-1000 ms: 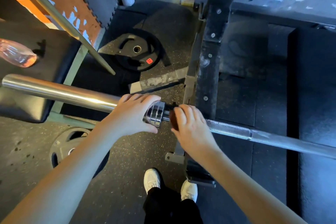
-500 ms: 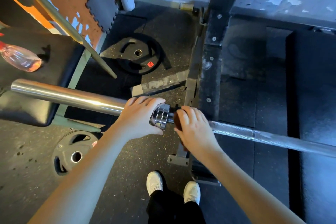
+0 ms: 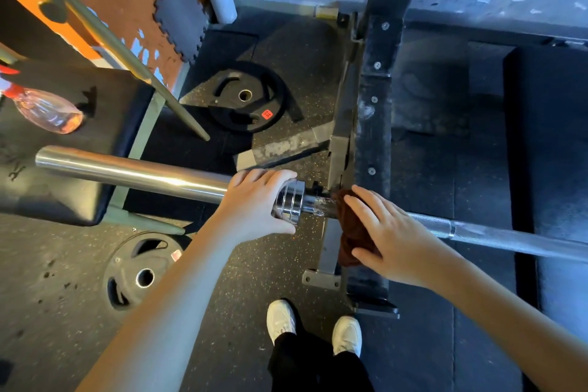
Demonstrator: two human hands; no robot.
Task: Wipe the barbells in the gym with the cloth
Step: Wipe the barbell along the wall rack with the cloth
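Head view: a barbell (image 3: 496,236) is seen resting at a dark steel rack (image 3: 372,124), its polished sleeve (image 3: 127,172) pointing left and its roughened shaft running off to the right. A brown cloth (image 3: 350,226) is draped over the shaft just beside the ribbed collar (image 3: 289,204). It is held there by the right hand (image 3: 393,240), fingers laid over the top and thumb tucked against the hanging fold. The sleeve is gripped by the left hand (image 3: 256,205) right against the collar, fingers curled over it.

The bar is judged heavy and rigid, and apt to roll on its rest. The chrome sleeve is likely slick, so it is best steadied next to the collar while the soft, light cloth is wrapped round the shaft and drawn along it. The roughened stretch may be expected to snag the fabric.

Two black weight plates (image 3: 245,95) are seen lying flat on the speckled rubber floor (image 3: 254,280), one beyond the bar, one nearer. A pink-tinted bottle (image 3: 47,110) is seen on a black padded worktop (image 3: 63,197) at the left. White shoes (image 3: 281,318) are visible below.
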